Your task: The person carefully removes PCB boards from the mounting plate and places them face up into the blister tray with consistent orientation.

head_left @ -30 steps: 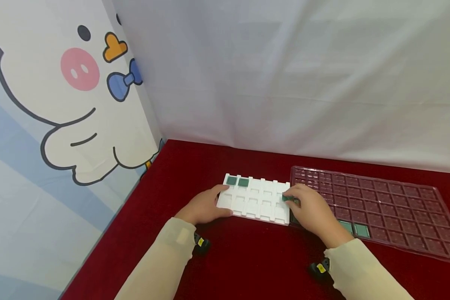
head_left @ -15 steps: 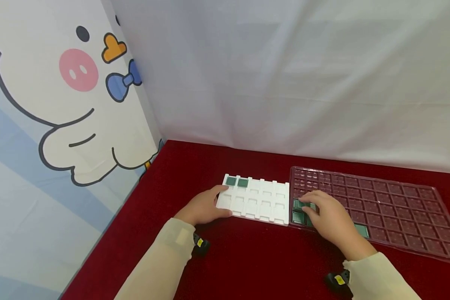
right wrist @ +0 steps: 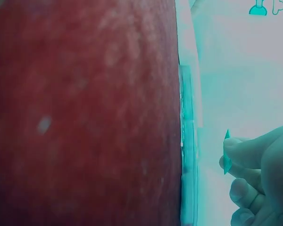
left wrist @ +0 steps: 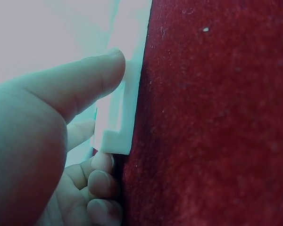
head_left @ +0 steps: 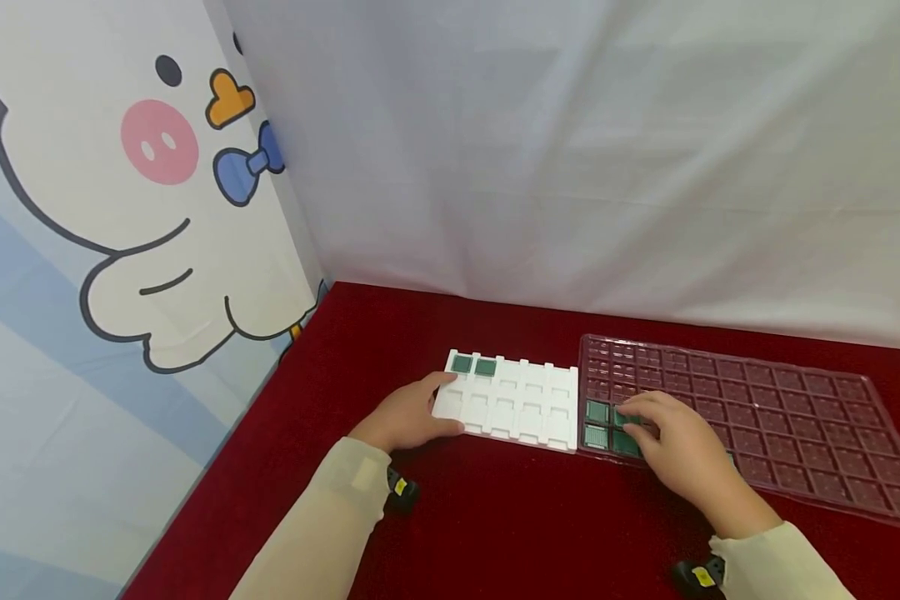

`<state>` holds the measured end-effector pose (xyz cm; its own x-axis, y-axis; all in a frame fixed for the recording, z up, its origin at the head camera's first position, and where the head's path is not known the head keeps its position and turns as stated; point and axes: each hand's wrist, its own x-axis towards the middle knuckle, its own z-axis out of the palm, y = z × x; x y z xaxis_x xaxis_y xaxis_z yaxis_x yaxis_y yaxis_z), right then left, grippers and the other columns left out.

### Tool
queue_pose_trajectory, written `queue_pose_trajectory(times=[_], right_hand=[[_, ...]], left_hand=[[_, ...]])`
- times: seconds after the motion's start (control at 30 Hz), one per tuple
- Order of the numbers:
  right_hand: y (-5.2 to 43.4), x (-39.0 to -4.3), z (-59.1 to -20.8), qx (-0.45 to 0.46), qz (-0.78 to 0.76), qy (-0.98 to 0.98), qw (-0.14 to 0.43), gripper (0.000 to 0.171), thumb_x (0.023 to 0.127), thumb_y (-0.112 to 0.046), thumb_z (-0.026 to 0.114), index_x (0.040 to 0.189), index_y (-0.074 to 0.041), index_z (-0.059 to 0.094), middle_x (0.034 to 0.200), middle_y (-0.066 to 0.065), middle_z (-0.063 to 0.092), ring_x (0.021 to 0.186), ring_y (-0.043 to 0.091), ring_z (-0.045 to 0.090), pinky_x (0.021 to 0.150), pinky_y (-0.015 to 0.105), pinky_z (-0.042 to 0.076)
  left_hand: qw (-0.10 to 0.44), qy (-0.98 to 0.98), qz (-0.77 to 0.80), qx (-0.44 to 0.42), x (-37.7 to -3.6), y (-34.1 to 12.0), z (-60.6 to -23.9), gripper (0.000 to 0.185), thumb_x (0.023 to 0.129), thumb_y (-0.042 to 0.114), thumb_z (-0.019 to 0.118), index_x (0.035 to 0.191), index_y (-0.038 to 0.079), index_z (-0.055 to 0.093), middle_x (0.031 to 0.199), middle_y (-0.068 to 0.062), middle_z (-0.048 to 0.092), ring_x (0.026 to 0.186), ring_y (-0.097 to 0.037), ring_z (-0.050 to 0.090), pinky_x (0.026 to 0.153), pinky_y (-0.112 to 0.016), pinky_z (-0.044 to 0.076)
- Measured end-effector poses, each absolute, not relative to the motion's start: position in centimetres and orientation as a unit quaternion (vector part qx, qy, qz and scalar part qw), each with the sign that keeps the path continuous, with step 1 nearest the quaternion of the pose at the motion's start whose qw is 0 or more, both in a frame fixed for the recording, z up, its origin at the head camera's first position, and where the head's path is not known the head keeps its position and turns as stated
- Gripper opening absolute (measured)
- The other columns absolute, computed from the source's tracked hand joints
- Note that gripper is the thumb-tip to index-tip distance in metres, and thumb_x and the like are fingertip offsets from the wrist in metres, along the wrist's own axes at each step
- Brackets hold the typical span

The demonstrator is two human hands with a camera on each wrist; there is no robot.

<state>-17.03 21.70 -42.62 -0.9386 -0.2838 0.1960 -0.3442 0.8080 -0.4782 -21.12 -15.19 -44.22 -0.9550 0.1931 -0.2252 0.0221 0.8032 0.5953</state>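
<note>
The left hand (head_left: 411, 410) grips the left end of a white slotted tray (head_left: 519, 410); in the left wrist view its thumb (left wrist: 92, 77) lies along the tray's edge. Two green square chips, one of them a left corner chip (head_left: 462, 363), sit in the tray's far-left slots. Over the left part of a clear plastic compartment tray (head_left: 772, 421), the right hand (head_left: 682, 446) pinches a thin green square chip (right wrist: 227, 153) between thumb and finger. Beside those fingertips, several green chips (head_left: 597, 437) lie in the plastic tray's near-left compartments. The right hand partly hides others.
Both trays lie side by side on a red cloth (head_left: 525, 517). A pale curtain (head_left: 570, 167) hangs behind the table, and a cartoon-printed cloth (head_left: 142, 275) stands along the left. Each wrist wears a small black camera.
The right hand has moved right with its chip, from the white tray's right end to over the plastic tray's left compartments. The left hand has stayed on the white tray.
</note>
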Motion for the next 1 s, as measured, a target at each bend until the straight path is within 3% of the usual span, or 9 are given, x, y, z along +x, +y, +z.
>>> queue_pose_trajectory(times=[1.0], right_hand=[[25.2, -16.7, -43.1, 0.155, 0.236, -0.958, 0.048, 0.027, 0.093, -0.005, 0.075, 0.12, -0.002, 0.074, 0.125, 0.019, 0.065, 0.108, 0.041, 0.064, 0.085, 0.061, 0.051]], left_hand=[[0.141, 0.939, 0.31, 0.054, -21.1, -15.2, -44.0, 0.082, 0.086, 0.037, 0.083, 0.156, 0.018, 0.045, 0.147, -0.01, 0.055, 0.119, -0.024, 0.056, 0.105, -0.049, 0.044]])
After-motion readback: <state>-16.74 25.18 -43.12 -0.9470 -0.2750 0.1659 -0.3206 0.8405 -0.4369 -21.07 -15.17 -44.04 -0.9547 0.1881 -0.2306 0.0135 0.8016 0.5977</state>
